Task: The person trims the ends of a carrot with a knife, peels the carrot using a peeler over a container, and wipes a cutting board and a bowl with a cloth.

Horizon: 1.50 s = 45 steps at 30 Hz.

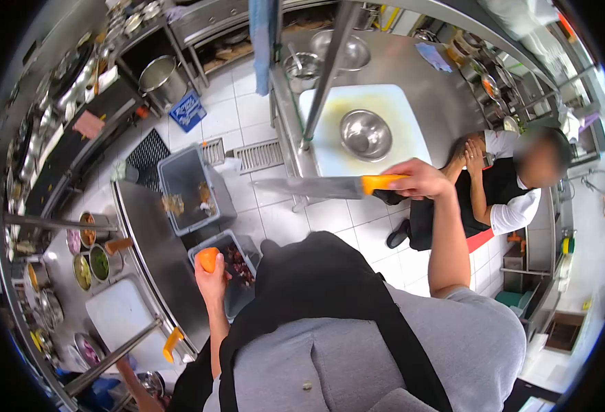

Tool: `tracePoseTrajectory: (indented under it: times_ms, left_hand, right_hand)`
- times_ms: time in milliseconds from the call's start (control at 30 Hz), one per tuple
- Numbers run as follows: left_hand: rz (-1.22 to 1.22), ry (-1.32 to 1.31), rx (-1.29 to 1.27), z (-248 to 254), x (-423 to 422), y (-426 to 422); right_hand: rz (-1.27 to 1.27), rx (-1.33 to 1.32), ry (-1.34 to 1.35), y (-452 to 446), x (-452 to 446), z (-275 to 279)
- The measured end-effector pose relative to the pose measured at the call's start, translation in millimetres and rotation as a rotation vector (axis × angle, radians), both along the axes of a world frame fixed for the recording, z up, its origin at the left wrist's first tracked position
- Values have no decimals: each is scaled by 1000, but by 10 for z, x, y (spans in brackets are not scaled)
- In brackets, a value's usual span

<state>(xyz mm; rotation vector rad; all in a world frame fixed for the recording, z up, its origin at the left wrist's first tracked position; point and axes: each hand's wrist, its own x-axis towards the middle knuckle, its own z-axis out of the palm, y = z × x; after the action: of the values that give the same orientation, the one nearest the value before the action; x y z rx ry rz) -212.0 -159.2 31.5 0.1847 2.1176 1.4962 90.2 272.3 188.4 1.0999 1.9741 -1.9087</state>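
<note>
Grey shirt (268, 364) sits at six o'clock, while the right hand (422, 180), at three, grips a big knife (323, 187) pointing to nine, and the left hand (213, 281), at eight, holds a small orange thing (208, 258) by a grey bin (238, 296).

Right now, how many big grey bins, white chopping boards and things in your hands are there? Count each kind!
Big grey bins: 2
White chopping boards: 2
Held knife: 1
Held orange piece: 1
Total: 6
</note>
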Motion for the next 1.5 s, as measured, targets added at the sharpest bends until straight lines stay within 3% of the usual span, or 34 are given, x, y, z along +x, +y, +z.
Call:
tracePoseTrajectory:
  times_ms: [200,233,300,333,367,433,500,567,767,867,900,967,1033,1100,1167,1233,1300,1400,1467,1500]
  left_hand:
    - [-265,-76,76,35,256,658]
    - [-273,-71,83,58,340,811]
    - [-349,-83,68,123,495,1111]
    - [-374,-72,67,91,545,1219]
    - [-366,-66,64,125,601,1333]
    - [-383,-131,133,206,731,1570]
    - [-375,-108,140,294,828,1762]
    - [-389,-94,137,358,921,1819]
    - [-422,-27,197,173,902,1965]
    - [-549,31,251,220,895,2041]
    - [-557,-69,228,611,1045,2147]
    - [-697,-41,253,591,1029,2254]
    - [-819,19,363,469,985,2434]
    - [-943,-93,392,762,1087,2723]
    - [-1095,-122,412,860,1118,3064]
    - [-1256,-117,425,866,1213,3379]
    - [-1451,-94,393,549,1290,3834]
    - [-1679,-55,282,549,2053,4056]
    - [-1540,-754,238,1027,2709,3968]
    - [-1558,-756,248,1089,2959,3902]
  right_hand:
    - [-530,-101,303,482,1685,-198]
    - [-535,-94,310,464,1701,-221]
    - [-860,75,298,434,1606,-349]
    - [-872,124,332,526,1591,-651]
    - [-884,227,250,577,1530,-835]
    - [-712,906,202,800,1407,-1621]
    - [-621,1449,40,664,1104,-1633]
    - [-563,1368,-203,550,922,-1531]
    - [-343,1446,-254,508,895,-1763]
    - [-416,1518,-150,312,880,-1517]
    - [-452,1520,-84,252,871,-1445]
    - [-576,1559,-15,122,827,-1310]
    - [-442,1545,269,-31,820,-1320]
    - [-508,1519,270,-282,756,-1151]
    - [-656,1306,365,-610,689,-1080]
    - [-655,1262,275,-908,859,-1032]
    - [-639,1190,171,-1262,1194,-1185]
    - [-833,860,-174,-1765,2085,-2138]
    - [-997,628,-418,-2307,2731,-2472]
    - [-1097,538,-498,-2544,3017,-2526]
